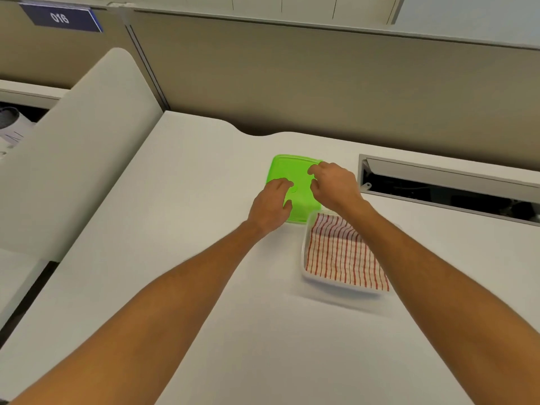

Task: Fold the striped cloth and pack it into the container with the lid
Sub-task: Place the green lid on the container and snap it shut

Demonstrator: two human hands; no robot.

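Farthest left, a rounded white partition [87, 147] stands well apart from the hands, with the white tabletop [181, 258] running from it under both forearms. The left hand [270, 207] lies on the near-left part of the green lid [292, 173], fingers curled and spread over its surface and thumb near its near edge; whether it grips the rim or only rests there cannot be told. The right hand [333, 185] comes onto the lid's far-right corner with fingers bent as if to pinch the edge, though its actual hold is hidden. Just behind the right wrist, touching the lid's near-right corner, sits the clear container [305, 258], and the folded striped cloth [342, 252] already lies inside it, its near-right corner seeming to ride up over the rim. The lid looks light, thin and a little flexible, probably slick, so it is best taken at opposite edges and lowered level. The soft cloth will yield, and that corner likely needs tucking down before the lid can seat.
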